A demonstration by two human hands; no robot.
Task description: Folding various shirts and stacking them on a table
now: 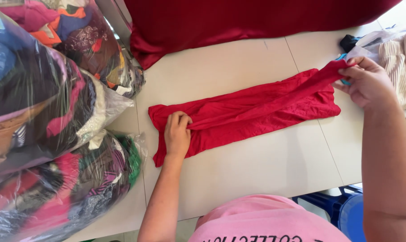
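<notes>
A red cloth (252, 114) lies folded into a long strip across the pale bench (265, 166), running from low on the near-left side up toward the far right. The left hand (177, 134) rests on the cloth's left end, fingers curled shut and pinching a fold of the fabric against the bench. The right hand (367, 81) is at the cloth's other end, fingers and thumb closed on the top corner, which is lifted a little off the bench and drawn out to a point.

Beyond the cloth, at the far edge of the bench, a larger dark red drape (238, 20) hangs in heavy folds, apart from the cloth. Left of the cloth stand clear plastic bags (46, 112) stuffed with many-coloured clothes; the nearest bag sits just beside the cloth's left end without touching it. Right of the cloth, behind the right hand, lies a beige ribbed knit (400, 62) partly under clear plastic, with something black (350, 42) at its far edge and a bit of blue showing just beside the fingers; what the blue piece is cannot be told.

Below the cloth, at the near edge of the bench, the person's pink top (265, 219) fills the bottom of the view, and a blue plastic stool (341, 208) stands to its right, below the bench.
</notes>
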